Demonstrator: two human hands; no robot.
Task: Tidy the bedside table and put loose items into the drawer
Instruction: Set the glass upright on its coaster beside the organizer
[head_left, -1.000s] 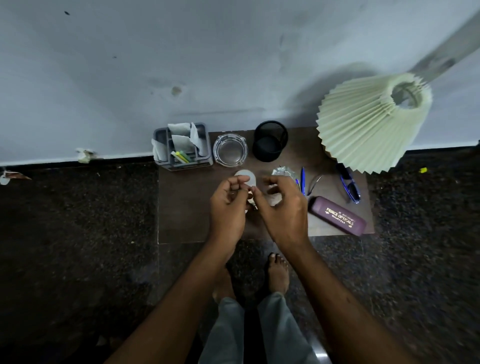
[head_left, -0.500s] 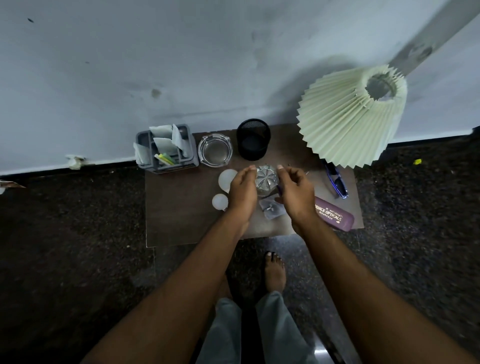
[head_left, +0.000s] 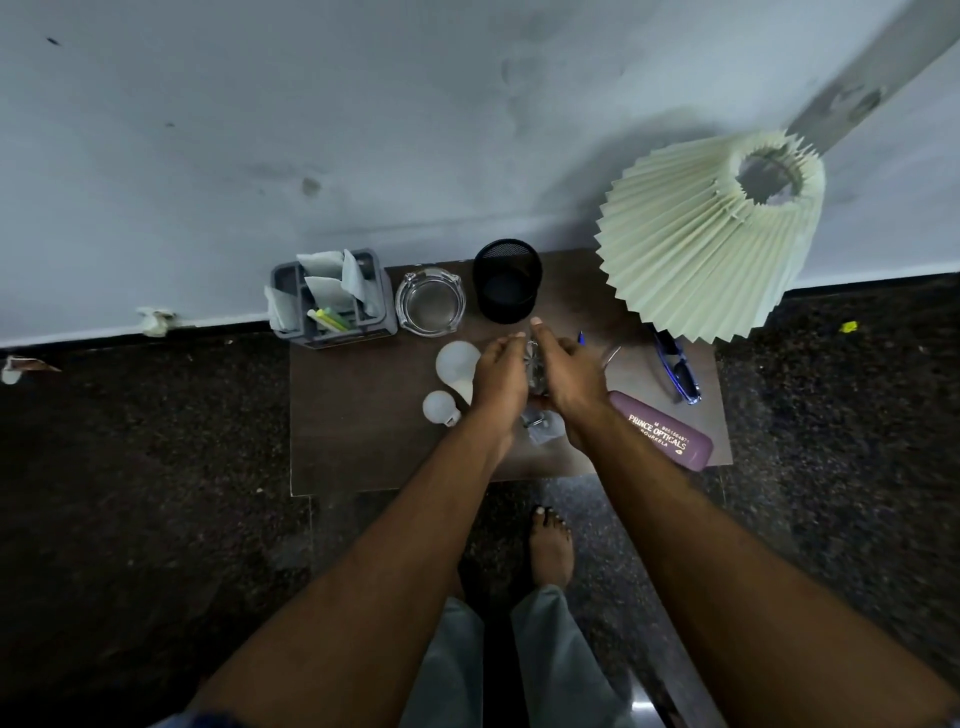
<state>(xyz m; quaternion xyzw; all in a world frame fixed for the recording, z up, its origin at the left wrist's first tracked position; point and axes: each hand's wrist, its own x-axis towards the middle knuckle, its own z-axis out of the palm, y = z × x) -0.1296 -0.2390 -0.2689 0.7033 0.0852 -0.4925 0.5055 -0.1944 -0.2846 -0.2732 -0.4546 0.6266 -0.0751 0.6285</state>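
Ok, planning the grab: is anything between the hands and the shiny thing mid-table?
Nothing visible: the left hand and right hand flank the shiny thing, one on each side. No drawer shows.

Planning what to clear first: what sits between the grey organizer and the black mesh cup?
A clear glass ashtray stands between the grey organizer and the black mesh cup, seen in the head view.

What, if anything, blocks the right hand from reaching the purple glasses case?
Probably nothing, so yes: the purple glasses case lies just beside the right hand. That hand is busy, though, touching a silvery object.
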